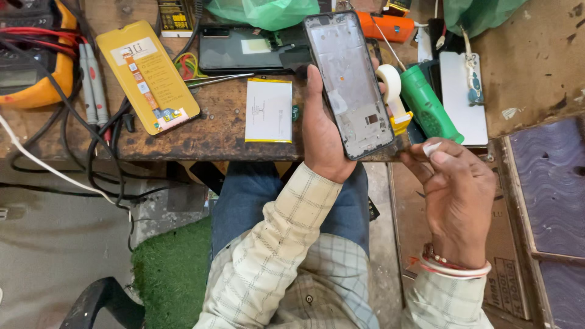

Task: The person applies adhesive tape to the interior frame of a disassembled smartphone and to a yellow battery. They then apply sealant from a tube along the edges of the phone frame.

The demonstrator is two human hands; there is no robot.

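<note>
My left hand (323,131) grips a bare phone frame (348,79), held upright over the front edge of the wooden workbench (219,131), inner side facing me. My right hand (454,183) hovers to the right of the frame's lower corner, fingers pinched on a small white scrap of tape (431,148). A roll of white tape (390,85) on a yellow holder sits just behind the frame, beside a green tool (429,106).
On the bench lie a white battery (269,110), a yellow phone back cover (148,74), a dark phone (244,49), tweezers (216,79), a white plate (464,97), an orange tool (393,27) and a yellow multimeter (36,55) with cables. Green turf (170,274) lies below.
</note>
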